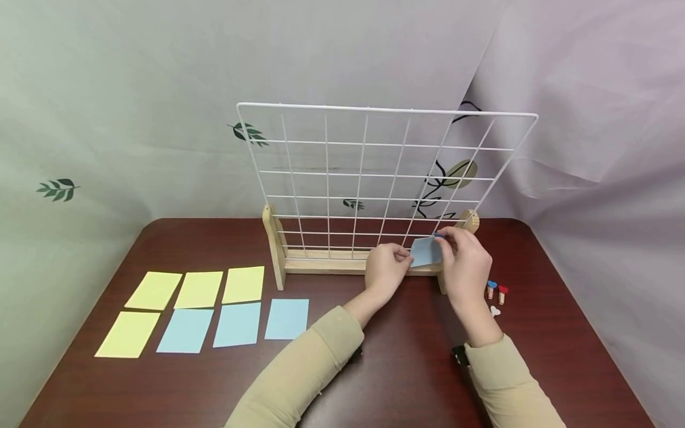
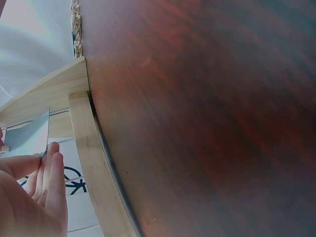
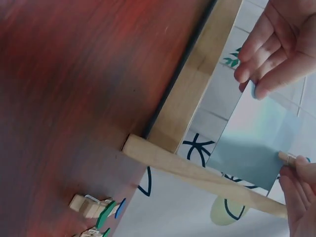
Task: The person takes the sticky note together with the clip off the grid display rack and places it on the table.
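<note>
A blue paper note (image 1: 425, 252) is held against the lower right part of the white wire grid (image 1: 365, 173). My left hand (image 1: 386, 268) pinches the note's lower left corner between thumb and fingers. My right hand (image 1: 467, 261) pinches a small wooden clothespin (image 3: 286, 158) with a blue top, at the note's upper right edge. In the right wrist view the clothespin's tip overlaps the note; whether it also grips a wire cannot be told. The grid stands in a wooden base (image 1: 326, 263).
Left on the dark red table (image 1: 396, 368) lie several yellow notes (image 1: 202, 289) and several blue notes (image 1: 286, 319). To the right lie small clothespins with blue (image 1: 491, 288), red (image 1: 503, 294) and white (image 1: 495, 311) tops. A pale patterned cloth (image 1: 160, 89) hangs behind.
</note>
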`<state>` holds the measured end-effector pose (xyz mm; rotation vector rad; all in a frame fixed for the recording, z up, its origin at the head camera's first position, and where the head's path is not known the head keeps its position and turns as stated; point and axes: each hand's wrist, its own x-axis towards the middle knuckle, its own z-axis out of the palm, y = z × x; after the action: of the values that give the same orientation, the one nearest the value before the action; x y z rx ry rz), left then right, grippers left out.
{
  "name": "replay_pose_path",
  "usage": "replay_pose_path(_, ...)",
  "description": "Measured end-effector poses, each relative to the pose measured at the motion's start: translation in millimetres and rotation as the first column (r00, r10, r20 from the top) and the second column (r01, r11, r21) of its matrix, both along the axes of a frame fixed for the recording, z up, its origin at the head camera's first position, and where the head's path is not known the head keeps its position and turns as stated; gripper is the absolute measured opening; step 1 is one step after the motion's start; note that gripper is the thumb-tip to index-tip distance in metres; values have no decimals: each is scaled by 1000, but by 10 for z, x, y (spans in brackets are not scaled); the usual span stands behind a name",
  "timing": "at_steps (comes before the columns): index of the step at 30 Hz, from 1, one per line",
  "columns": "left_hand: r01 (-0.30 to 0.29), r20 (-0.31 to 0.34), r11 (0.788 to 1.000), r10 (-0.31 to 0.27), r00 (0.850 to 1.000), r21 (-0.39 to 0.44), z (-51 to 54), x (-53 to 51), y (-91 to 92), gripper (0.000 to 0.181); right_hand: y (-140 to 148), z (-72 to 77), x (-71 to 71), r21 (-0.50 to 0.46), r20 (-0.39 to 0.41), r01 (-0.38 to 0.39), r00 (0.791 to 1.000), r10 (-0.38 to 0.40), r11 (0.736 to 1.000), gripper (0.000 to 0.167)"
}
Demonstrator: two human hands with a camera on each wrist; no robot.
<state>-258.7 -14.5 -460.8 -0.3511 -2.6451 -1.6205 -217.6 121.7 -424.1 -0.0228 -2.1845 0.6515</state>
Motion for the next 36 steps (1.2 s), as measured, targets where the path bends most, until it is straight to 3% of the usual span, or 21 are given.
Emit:
replay_pose_path(5, 1, -47, 997, -5, 999, -83, 10, 4, -9, 6, 21, 43, 7, 3, -37, -16, 999, 16, 1000, 9)
replay_pose_path(9, -1, -65, 995, -6, 998, -101, 15, 1, -21, 6, 23, 91, 12, -21, -50, -41, 998, 39, 999, 9)
replay_pose_path(24, 51, 53, 998, -52, 997, 22, 18, 48, -79, 8, 15, 152, 87, -181, 36, -49, 998, 56, 982, 19)
replay_pose_path(29, 72, 84, 996, -76, 994, 42, 46, 75, -148, 10, 8, 151, 102, -276, 12, -81, 996, 88, 958, 20)
replay_pose_path(36, 97, 120, 989, -110, 987, 109, 117, 126, -253, 9, 5, 143, 122, -443, -21, -122, 992, 125, 888, 22)
